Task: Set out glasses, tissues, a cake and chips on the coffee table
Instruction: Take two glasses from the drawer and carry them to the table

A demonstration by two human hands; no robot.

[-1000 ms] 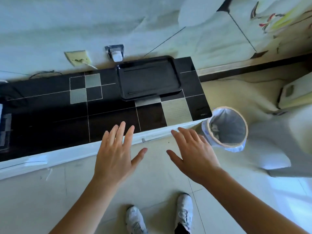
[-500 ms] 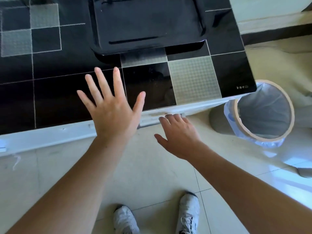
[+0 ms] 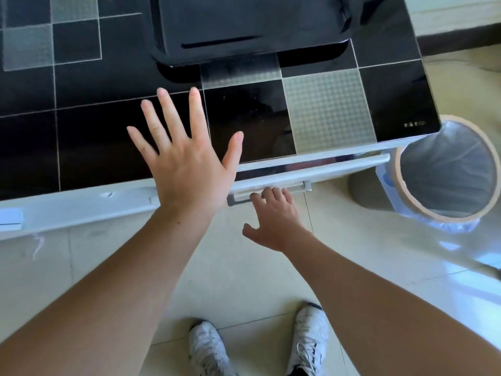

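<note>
1 coffee table (image 3: 81, 147), 1 black tray (image 3: 244, 25), left hand (image 3: 187, 161) fingers spread wide, right hand (image 3: 273, 221) fingers curled on drawer handle (image 3: 298, 187)

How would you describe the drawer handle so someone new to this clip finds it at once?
Start at the black tiled coffee table and follow its white front edge toward the bin. There a white drawer stands slightly open. The handle is the thin metal bar along its front, the only bar there, with the right hand hooking its fingers over it.

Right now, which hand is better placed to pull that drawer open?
Right hand: its fingers already curl over the drawer handle. The left hand is spread flat above the coffee table.
</note>
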